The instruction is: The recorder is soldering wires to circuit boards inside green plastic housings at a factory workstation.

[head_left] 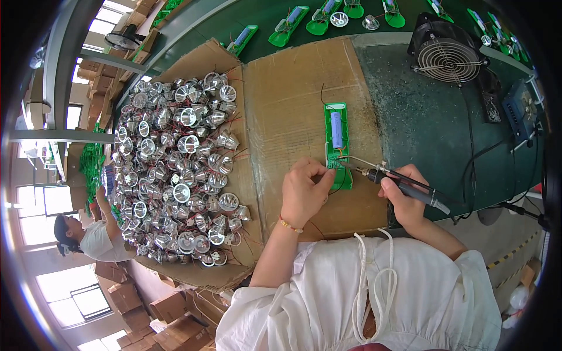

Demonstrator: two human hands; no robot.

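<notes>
A green plastic housing (344,177) lies on the cardboard before me, holding a purple-blue cylindrical battery (336,130) and a small circuit board (334,162). Thumb and fingertips of my left hand (305,186) are pinched together at the board's left edge; what is between them is too small to make out. My right hand (405,198) grips a soldering iron (413,193) with a thin metal feed tube (364,160) along it. The iron's tip points left and reaches the board near my left fingertips. A dark wire rises from the housing's far end.
Many silver reflector cups (181,193) with red wires crowd the left side on cardboard (281,82). Other green housings (290,26) line the far edge. A black fan (449,58) and blue soldering station (520,108) stand at right. Another person (99,237) is at far left.
</notes>
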